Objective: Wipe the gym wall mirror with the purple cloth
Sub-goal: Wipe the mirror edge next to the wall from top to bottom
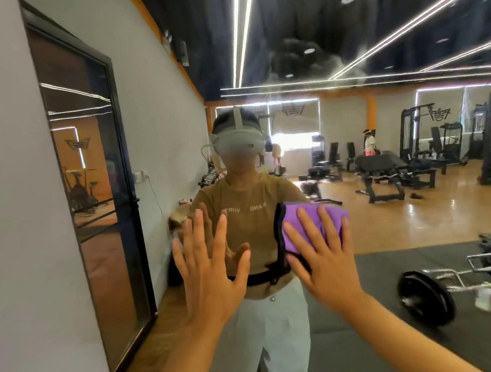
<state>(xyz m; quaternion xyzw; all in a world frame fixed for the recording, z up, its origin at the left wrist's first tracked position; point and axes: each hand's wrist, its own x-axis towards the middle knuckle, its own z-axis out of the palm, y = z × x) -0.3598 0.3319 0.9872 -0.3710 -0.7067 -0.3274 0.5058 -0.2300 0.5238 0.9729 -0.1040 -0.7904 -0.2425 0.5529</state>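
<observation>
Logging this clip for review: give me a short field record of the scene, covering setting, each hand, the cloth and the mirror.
setting: gym, seen reflected in a wall mirror
left hand: open, fingers spread, palm flat toward the glass, holding nothing
right hand: open, straight fingers pressing the purple cloth against the mirror
cloth: folded, at chest height of the reflection
mirror surface: hazy smear near the top
reflected: weight benches, barbell plate

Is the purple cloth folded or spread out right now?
Folded: the purple cloth is a compact pad with stacked edges at its left side, pressed flat under the right hand.
</observation>
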